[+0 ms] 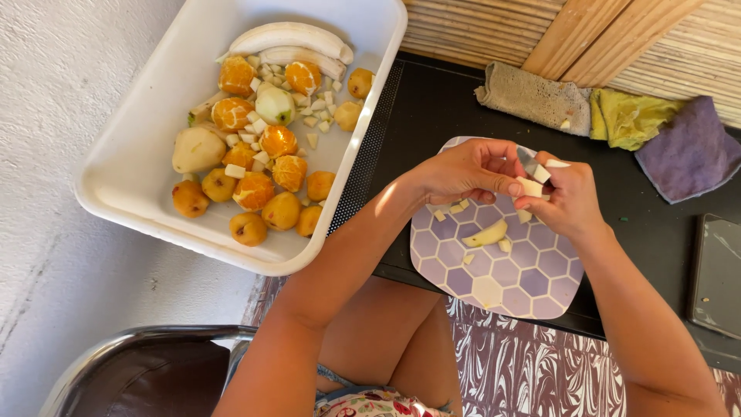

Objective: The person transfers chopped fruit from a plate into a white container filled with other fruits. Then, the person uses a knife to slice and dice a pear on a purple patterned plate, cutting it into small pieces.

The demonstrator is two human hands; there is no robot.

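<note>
My left hand (463, 171) pinches a small pale piece of peeled fruit (529, 186) above a plate (502, 278) with a purple and white honeycomb pattern. My right hand (567, 199) grips a small knife (532, 164), its blade resting against the same piece. A longer pale fruit slice (486, 234) and a few small cubes lie on the plate under my hands. To the left, a white plastic tub (131, 170) holds peeled oranges, small yellow fruits, a peeled pear, peeled bananas and many diced bits.
The plate sits on a black surface (432, 108). A tan cloth (532, 96), a yellow cloth (629, 116) and a purple cloth (687, 150) lie at the back right. A dark flat tablet-like slab (714, 274) is at the right edge. A chair back (147, 363) shows lower left.
</note>
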